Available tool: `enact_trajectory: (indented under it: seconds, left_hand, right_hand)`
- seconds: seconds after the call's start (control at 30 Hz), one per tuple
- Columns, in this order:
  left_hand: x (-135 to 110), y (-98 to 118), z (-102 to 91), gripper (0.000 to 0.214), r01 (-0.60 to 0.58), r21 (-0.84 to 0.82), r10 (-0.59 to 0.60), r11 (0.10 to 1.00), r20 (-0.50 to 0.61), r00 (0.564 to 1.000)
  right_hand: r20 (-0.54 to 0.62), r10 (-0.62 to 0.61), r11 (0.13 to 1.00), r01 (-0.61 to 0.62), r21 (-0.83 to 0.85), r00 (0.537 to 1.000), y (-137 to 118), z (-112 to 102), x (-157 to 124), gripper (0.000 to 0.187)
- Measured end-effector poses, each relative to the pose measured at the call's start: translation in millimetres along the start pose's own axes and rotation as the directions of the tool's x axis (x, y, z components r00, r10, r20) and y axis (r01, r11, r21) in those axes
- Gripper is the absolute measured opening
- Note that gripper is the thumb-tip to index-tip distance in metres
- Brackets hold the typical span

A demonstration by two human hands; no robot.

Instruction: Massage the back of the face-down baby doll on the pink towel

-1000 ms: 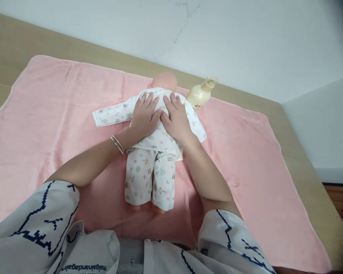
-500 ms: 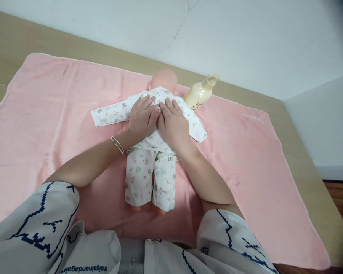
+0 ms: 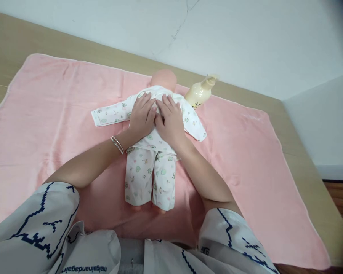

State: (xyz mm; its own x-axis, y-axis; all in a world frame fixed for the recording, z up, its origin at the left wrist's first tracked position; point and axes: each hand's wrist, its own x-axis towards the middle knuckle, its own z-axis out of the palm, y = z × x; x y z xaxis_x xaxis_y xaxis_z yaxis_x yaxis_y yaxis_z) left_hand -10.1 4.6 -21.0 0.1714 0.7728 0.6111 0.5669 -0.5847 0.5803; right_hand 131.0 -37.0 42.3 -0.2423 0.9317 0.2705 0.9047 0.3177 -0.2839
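The left hand [image 3: 142,116] and right hand [image 3: 170,120] lie flat on the doll [image 3: 153,144], mid-frame, gripping nothing. A right-hand bump could tip the bottle [image 3: 198,94], up and right of middle.

one left grip [image 3: 143,116], one right grip [image 3: 170,120], one doll [image 3: 154,142] beneath both, one pump bottle [image 3: 199,94] beyond the right grip, one pink blanket [image 3: 246,163], one tabletop [image 3: 300,171]

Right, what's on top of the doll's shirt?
The left hand and right hand rest side by side on the printed shirt. The part beneath them is covered, so its folds there can't be seen.
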Motion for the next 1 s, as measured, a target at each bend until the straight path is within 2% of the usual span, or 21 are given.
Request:
enact_trajectory:
  seconds: [0.17, 0.33, 0.47, 0.6, 0.67, 0.8, 0.87, 0.93, 1.0]
  left_hand:
    - [0, 0, 2.2, 0.068, 0.013, -0.026, -0.014, 1.000, -0.035, 0.999]
    - [1, 1, 1.5, 0.070, 0.006, -0.007, -0.006, 1.000, -0.039, 0.999]
    - [1, 0, 1.7, 0.066, 0.000, 0.004, 0.000, 1.000, -0.041, 0.999]
    - [3, -2, 4.8, 0.070, 0.018, 0.021, -0.018, 1.000, -0.014, 1.000]
    - [4, 1, 3.9, 0.066, 0.051, 0.015, -0.052, 0.999, 0.015, 0.999]
    - [6, 24, -9.1, 0.048, 0.134, -0.041, -0.130, 0.990, 0.075, 0.989]
    - [9, 43, -19.3, 0.042, 0.167, -0.107, -0.157, 0.980, 0.095, 0.983]
    - [14, 64, -28.3, 0.038, 0.225, -0.232, -0.199, 0.946, 0.130, 0.971]
    - [25, 84, -33.7, 0.036, 0.332, -0.406, -0.270, 0.851, 0.204, 0.941]
  right_hand:
    - [-0.095, -0.003, 1.000, 0.001, -0.023, 0.995, 5, -1, 0, 0.055]
    - [-0.021, 0.010, 1.000, -0.010, 0.007, 1.000, 6, -3, 1, 0.054]
    - [-0.073, 0.034, 0.999, -0.034, -0.001, 0.997, 6, -7, 1, 0.057]
    - [-0.032, 0.026, 0.999, -0.025, 0.025, 0.999, 8, 3, 3, 0.055]
    - [-0.040, 0.017, 0.999, -0.015, 0.048, 0.999, 10, 9, 3, 0.054]
    - [-0.090, -0.010, 0.998, 0.016, 0.064, 0.996, 17, 8, 5, 0.053]
    - [-0.184, -0.014, 0.998, 0.025, 0.059, 0.983, 23, -2, 8, 0.054]
    - [-0.328, 0.001, 0.999, 0.016, 0.049, 0.945, 34, -15, 14, 0.057]
    - [-0.456, 0.018, 0.999, 0.000, 0.041, 0.890, 50, -29, 23, 0.061]
